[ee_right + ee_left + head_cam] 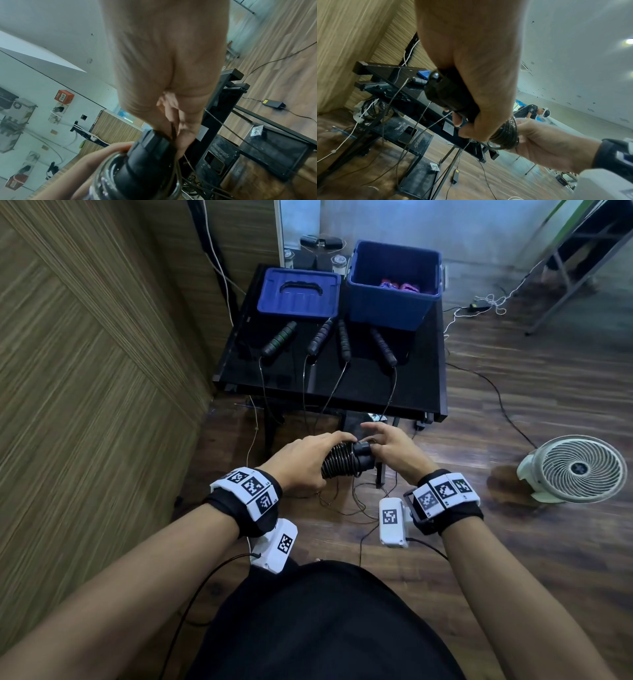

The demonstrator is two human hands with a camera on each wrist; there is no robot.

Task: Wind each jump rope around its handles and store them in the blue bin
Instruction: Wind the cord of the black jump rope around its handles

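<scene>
Winding is nearly finished: left hand [308,460] clamps the coiled jump rope [342,462] and its paired handles, held off the counter's [359,392] near edge, while right hand [390,446] pinches the loose end. Next, tuck it, then reach to the blue bin [394,313] at the far right corner.

Table [359,392] ahead, wall panel [85,344] to its left. At far-left corner, bin lid [298,291] lying flat; at far-right corner, bin [394,285], wound ropes [399,286] inside. Four jump rope handles [343,339] in a row mid-table, before lid and bin; cords [305,392] trailing over near edge. Fan [575,469] on floor, right of table. Wound handle bundle [346,461] in front of near edge, between left hand [305,460] and right hand [394,450].
</scene>
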